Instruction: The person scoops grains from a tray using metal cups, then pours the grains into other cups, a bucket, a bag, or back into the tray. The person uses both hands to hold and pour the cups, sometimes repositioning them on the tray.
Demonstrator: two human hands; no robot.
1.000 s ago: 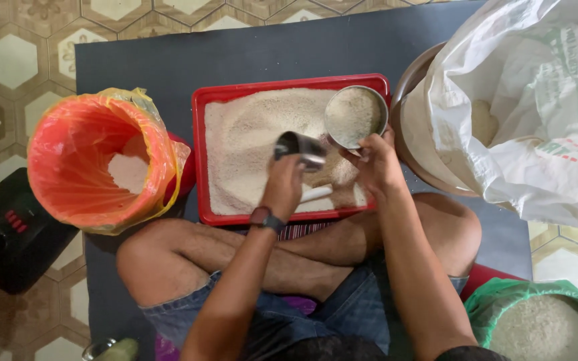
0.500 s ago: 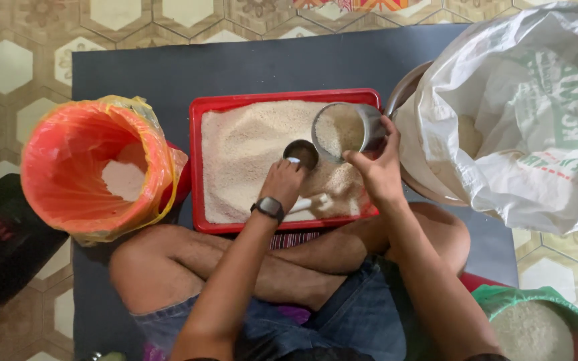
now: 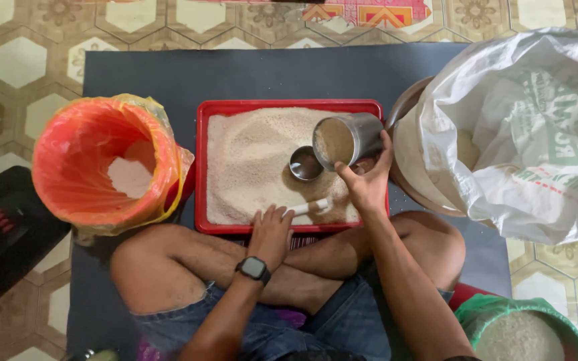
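Compared with half a second ago, we see that our left hand (image 3: 270, 230) has let go of the small metal scoop (image 3: 306, 164) and has come back to the near rim of the red tray (image 3: 202, 167); the scoop now lies alone in the white grain (image 3: 249, 160), its mouth facing up, just beside the steel cup (image 3: 346, 139). We judge from this that the scooping has stopped for the moment and only the cup is being handled. Our right hand (image 3: 368, 184) is closed around the steel cup, thumb on one side and fingers on the other, and it holds the cup tilted on its side over the right part of the tray, with grain visible inside. The left hand is loosely open, fingers spread a little, the fingertips touching the tray rim and the end of a small white stick-like thing (image 3: 310, 207) that lies on the grain; it grips nothing. To the left of the tray stands an orange bucket (image 3: 95, 160) with a little grain at the bottom, and to the right a big white sack (image 3: 536, 134).
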